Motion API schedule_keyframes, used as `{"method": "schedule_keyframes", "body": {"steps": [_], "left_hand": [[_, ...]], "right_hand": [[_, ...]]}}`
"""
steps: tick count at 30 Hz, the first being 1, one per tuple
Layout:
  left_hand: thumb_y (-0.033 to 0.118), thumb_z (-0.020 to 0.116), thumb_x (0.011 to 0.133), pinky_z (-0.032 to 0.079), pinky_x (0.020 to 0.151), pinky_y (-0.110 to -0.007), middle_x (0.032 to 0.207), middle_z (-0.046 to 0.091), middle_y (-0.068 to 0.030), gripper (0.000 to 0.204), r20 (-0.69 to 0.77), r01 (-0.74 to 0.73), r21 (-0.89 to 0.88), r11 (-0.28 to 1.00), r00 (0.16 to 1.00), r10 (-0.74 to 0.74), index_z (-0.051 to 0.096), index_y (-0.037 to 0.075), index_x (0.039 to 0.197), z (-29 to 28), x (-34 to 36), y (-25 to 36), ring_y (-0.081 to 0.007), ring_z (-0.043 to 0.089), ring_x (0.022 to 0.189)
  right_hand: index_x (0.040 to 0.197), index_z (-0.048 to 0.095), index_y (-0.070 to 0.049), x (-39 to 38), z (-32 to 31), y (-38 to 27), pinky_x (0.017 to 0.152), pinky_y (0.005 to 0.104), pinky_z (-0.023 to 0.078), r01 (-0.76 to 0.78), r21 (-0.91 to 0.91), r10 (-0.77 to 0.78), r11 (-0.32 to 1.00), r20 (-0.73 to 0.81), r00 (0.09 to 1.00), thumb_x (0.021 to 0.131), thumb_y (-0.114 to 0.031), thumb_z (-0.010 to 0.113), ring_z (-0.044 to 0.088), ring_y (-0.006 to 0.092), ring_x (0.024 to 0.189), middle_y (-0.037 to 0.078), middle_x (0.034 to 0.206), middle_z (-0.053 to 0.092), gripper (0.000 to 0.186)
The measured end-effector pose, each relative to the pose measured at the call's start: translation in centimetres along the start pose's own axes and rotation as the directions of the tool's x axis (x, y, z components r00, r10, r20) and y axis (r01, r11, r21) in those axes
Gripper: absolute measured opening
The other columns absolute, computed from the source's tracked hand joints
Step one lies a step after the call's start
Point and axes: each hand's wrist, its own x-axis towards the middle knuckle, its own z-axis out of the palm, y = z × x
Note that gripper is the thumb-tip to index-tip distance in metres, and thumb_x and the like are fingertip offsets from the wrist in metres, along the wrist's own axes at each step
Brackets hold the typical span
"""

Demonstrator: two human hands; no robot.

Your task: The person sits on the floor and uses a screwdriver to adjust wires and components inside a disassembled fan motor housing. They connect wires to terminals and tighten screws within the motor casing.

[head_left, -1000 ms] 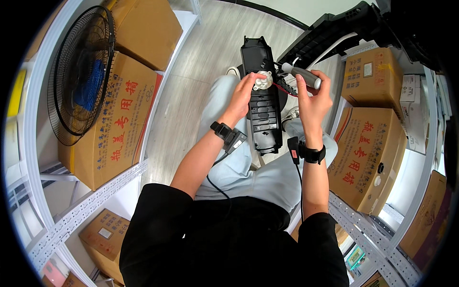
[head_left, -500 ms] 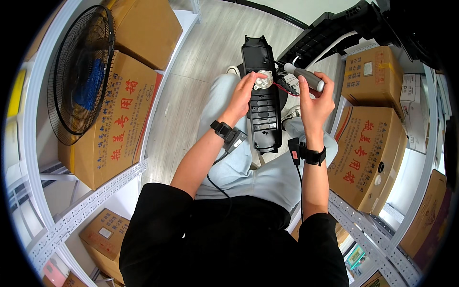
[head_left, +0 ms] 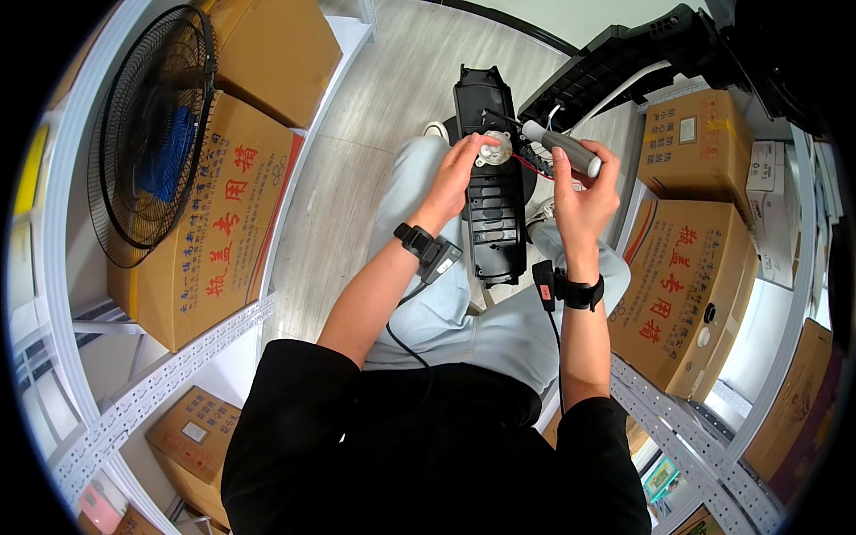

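Note:
My right hand (head_left: 587, 198) grips a screwdriver (head_left: 569, 150) by its thick grey handle. Its dark shaft points left over the upper part of a long black plastic housing (head_left: 492, 254), which lies lengthwise between my knees. A whitish, see-through round part with small tabs (head_left: 496, 150) sits against the housing's middle. The fingertips of my left hand (head_left: 452, 178) are closed on that part's left edge. Below it the housing has a row of slots. Red and dark wires (head_left: 530, 164) run out to the right of the round part, under the screwdriver.
A large black curved frame (head_left: 606, 67) with a white cable leans in from the upper right. Shelves with cardboard boxes (head_left: 673, 276) stand on both sides. A black fan cage with blue blades (head_left: 169, 156) rests at the left. Cabled black devices are strapped on both wrists.
My right hand and the screwdriver have moved slightly left, and its shaft now shows further over the housing. My left hand stays on the round part.

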Motion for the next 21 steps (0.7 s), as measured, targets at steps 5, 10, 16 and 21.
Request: {"method": "schedule_keyframes", "body": {"steps": [5,10,16,21], "left_hand": [[0.033,0.038,0.104,0.038,0.097,-0.028,0.108,0.061,-0.0042,0.039,-0.003,-0.051,0.060,0.997,0.999,0.051,0.062,0.003,0.105,0.1,0.0,0.0,-0.0116,0.052,0.107],[0.032,0.038,0.104,0.036,0.098,-0.028,0.110,0.060,-0.0042,0.038,0.004,-0.022,0.009,1.000,1.000,0.022,0.062,0.002,0.106,0.0,0.1,-0.1,-0.0117,0.051,0.109],[0.033,0.038,0.104,0.044,0.093,-0.028,0.113,0.059,-0.0046,0.037,0.015,-0.050,0.062,0.997,0.999,0.049,0.060,0.004,0.111,-0.7,0.4,-0.7,-0.0116,0.054,0.106],[0.032,0.044,0.102,0.035,0.098,-0.027,0.112,0.059,-0.0023,0.034,-0.004,-0.001,-0.056,0.998,1.000,0.001,0.060,0.003,0.110,-0.8,0.5,-1.0,-0.0102,0.049,0.109]], "right_hand": [[0.107,0.054,-0.001,0.0,0.0,0.0,0.068,0.0275,0.056,0.012,0.001,-0.012,1.000,0.012,1.000,0.082,-0.011,0.075,0.069,0.0180,0.078,0.012,0.094,0.068,0.034],[0.107,0.054,-0.002,-0.1,-0.4,-0.4,0.068,0.0280,0.056,-0.035,0.013,0.035,0.999,0.007,0.999,0.082,-0.011,0.074,0.069,0.0186,0.079,0.012,0.095,0.068,0.034],[0.108,0.056,-0.001,-0.3,-2.1,-1.3,0.070,0.0292,0.058,-0.101,0.053,0.103,0.993,-0.040,0.994,0.082,-0.013,0.075,0.068,0.0169,0.079,0.012,0.096,0.066,0.035],[0.108,0.054,0.000,-0.8,-3.9,-2.2,0.067,0.0280,0.058,-0.180,0.209,0.200,0.961,-0.076,0.977,0.082,-0.010,0.074,0.067,0.0170,0.077,0.012,0.095,0.064,0.035]]}}
